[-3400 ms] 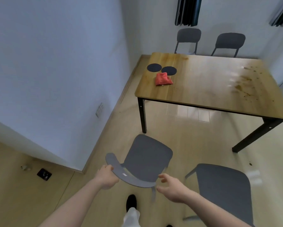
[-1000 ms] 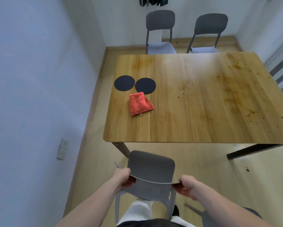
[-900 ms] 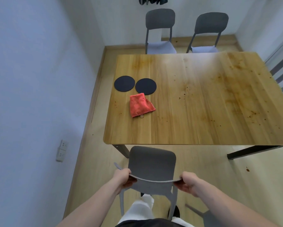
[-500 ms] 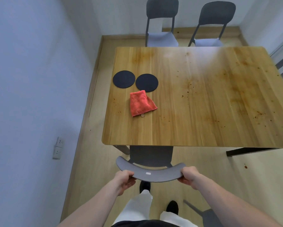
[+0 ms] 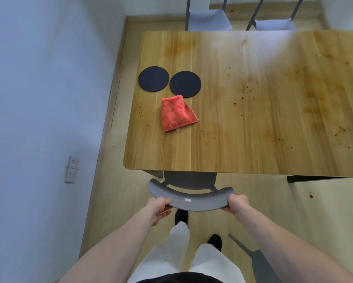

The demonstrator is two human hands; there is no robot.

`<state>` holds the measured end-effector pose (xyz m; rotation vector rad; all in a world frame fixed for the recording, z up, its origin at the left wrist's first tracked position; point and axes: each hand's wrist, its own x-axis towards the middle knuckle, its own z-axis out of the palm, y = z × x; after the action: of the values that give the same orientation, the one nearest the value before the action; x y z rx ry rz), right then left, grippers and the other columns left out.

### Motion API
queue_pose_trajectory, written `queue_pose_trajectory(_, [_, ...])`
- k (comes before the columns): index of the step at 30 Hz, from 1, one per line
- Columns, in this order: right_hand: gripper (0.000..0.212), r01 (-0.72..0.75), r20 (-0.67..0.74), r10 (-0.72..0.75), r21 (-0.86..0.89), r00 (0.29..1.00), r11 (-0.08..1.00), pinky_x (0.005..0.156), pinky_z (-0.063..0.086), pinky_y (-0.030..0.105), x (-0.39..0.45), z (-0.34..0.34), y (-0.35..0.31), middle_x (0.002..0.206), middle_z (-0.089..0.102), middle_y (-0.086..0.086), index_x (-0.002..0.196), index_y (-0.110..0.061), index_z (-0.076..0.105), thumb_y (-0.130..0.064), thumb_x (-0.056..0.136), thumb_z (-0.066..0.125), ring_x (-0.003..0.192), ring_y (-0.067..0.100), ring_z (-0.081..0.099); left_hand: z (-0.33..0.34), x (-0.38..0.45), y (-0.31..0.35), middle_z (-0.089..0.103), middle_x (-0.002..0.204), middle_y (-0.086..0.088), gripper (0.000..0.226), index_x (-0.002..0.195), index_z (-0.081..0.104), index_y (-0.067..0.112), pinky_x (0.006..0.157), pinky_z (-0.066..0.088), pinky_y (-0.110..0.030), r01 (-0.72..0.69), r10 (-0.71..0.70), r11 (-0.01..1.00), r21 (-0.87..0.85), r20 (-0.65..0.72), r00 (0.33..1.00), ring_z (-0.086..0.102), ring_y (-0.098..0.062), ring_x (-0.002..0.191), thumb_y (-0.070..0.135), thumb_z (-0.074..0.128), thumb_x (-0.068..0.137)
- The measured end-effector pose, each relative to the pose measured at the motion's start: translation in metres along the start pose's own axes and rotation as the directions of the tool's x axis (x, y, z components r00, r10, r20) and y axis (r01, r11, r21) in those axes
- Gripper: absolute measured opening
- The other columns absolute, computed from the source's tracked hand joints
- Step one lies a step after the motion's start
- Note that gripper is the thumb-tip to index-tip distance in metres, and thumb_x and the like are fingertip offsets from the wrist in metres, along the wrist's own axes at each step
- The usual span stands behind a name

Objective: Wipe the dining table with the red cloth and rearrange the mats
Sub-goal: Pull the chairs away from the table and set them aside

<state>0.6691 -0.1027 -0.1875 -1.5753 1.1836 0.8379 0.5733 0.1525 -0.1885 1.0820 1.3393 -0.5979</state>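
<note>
A folded red cloth lies on the left part of the wooden dining table. Two round black mats sit side by side just beyond it, the left mat and the right mat, whose near edge the cloth touches. Brown stains and specks are scattered over the table's middle and right. A grey chair stands at the table's near edge with its seat mostly under the top. My left hand grips the left end of its backrest and my right hand grips the right end.
A white wall with a double socket runs close along the left. Two grey chairs, one and another, stand at the far side. Part of another chair shows at the lower right. My feet are behind the held chair.
I have carried the grey chair from the open floor to the table and pushed it forward, so its seat now sits under the near edge. Both hands kept their grip on the backrest.
</note>
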Motion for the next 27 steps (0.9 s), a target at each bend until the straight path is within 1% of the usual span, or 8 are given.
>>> queue_pose_trajectory(3, [0.042, 0.015, -0.031, -0.013, 0.070, 0.999, 0.997, 0.087, 0.058, 0.054, 0.010, 0.001, -0.016, 0.121, 0.062, 0.028, 0.141, 0.009, 0.046, 0.011, 0.099, 0.041, 0.112, 0.048, 0.063, 0.009, -0.003, 0.010, 0.074, 0.107, -0.007, 0.016, 0.115, 0.060, 0.010, 0.071, 0.060, -0.029, -0.022, 0.020, 0.997, 0.075, 0.016, 1.000, 0.074, -0.016, 0.093, 0.015, 0.064, 0.100])
queue_pose_trajectory(6, [0.041, 0.020, -0.035, -0.017, 0.098, 0.999, 0.995, 0.091, 0.057, 0.054, 0.023, 0.000, -0.033, 0.123, 0.063, 0.031, 0.136, 0.012, 0.051, 0.012, 0.095, 0.044, 0.110, 0.047, 0.064, 0.018, -0.007, 0.018, 0.071, 0.112, -0.004, 0.019, 0.116, 0.061, 0.010, 0.072, 0.061, -0.027, -0.064, 0.064, 0.990, 0.124, 0.001, 0.998, 0.074, -0.014, 0.095, 0.021, 0.063, 0.101])
queue_pose_trajectory(8, [0.032, 0.037, -0.021, -0.035, 0.095, 0.999, 0.995, 0.089, 0.058, 0.051, 0.025, -0.002, -0.039, 0.114, 0.066, 0.029, 0.123, 0.015, 0.055, 0.014, 0.092, 0.046, 0.100, 0.043, 0.067, 0.023, -0.010, 0.023, 0.070, 0.113, -0.005, 0.019, 0.118, 0.060, 0.010, 0.069, 0.059, -0.027, -0.094, 0.097, 0.985, 0.142, -0.020, 0.995, 0.073, -0.013, 0.094, 0.020, 0.060, 0.102])
queue_pose_trajectory(11, [0.029, 0.087, -0.001, -0.087, 0.049, 0.996, 0.995, 0.067, 0.060, 0.043, 0.022, -0.004, -0.039, 0.105, 0.066, 0.025, 0.115, 0.006, 0.055, 0.015, 0.092, 0.040, 0.077, 0.038, 0.068, 0.027, -0.018, 0.025, 0.067, 0.117, -0.007, 0.017, 0.120, 0.058, 0.008, 0.068, 0.058, -0.026, -0.140, 0.150, 0.975, 0.174, -0.045, 0.988, 0.071, -0.014, 0.096, 0.015, 0.054, 0.105])
queue_pose_trajectory(17, [0.026, 0.073, 0.193, -0.065, -0.037, 0.979, 0.997, 0.075, 0.062, 0.033, -0.007, -0.020, -0.008, 0.117, 0.061, 0.018, 0.120, 0.005, 0.047, 0.012, 0.096, 0.040, 0.100, 0.032, 0.070, 0.019, -0.040, -0.008, 0.062, 0.120, -0.006, 0.028, 0.132, 0.051, 0.007, 0.068, 0.060, -0.025, -0.155, 0.163, 0.949, 0.274, -0.008, 0.987, 0.070, -0.013, 0.100, 0.007, 0.050, 0.104])
queue_pose_trajectory(20, [0.042, 0.124, 0.250, -0.099, -0.087, 0.963, 0.988, 0.073, 0.064, 0.034, -0.011, -0.035, 0.014, 0.125, 0.061, 0.017, 0.140, 0.001, 0.044, 0.004, 0.099, 0.047, 0.096, 0.026, 0.074, 0.018, -0.054, -0.034, 0.058, 0.130, -0.004, 0.048, 0.152, 0.040, 0.013, 0.069, 0.060, -0.027, -0.222, 0.226, 0.928, 0.298, 0.022, 0.974, 0.068, -0.015, 0.104, 0.007, 0.049, 0.105])
queue_pose_trajectory(23, [0.052, 0.217, 0.284, -0.166, -0.159, 0.944, 0.963, 0.084, 0.063, 0.042, -0.026, -0.053, 0.028, 0.137, 0.054, 0.017, 0.152, -0.015, 0.034, 0.000, 0.104, 0.043, 0.098, 0.027, 0.072, 0.026, -0.078, -0.055, 0.046, 0.153, -0.005, 0.063, 0.158, 0.029, 0.014, 0.092, 0.058, -0.033, -0.339, 0.360, 0.808, 0.482, 0.052, 0.932, 0.062, -0.021, 0.120, -0.001, 0.049, 0.101])
queue_pose_trajectory(27, [0.052, 0.389, 0.323, -0.290, -0.303, 0.901, 0.870, 0.084, 0.063, 0.042, -0.047, -0.077, 0.046, 0.134, 0.055, 0.012, 0.151, -0.016, 0.037, 0.001, 0.102, 0.043, 0.097, 0.024, 0.071, 0.041, -0.111, -0.092, 0.042, 0.159, -0.001, 0.059, 0.156, 0.035, 0.019, 0.099, 0.049, -0.026, -0.393, 0.527, 0.483, 0.782, 0.099, 0.844, 0.049, -0.020, 0.139, 0.007, 0.049, 0.100])
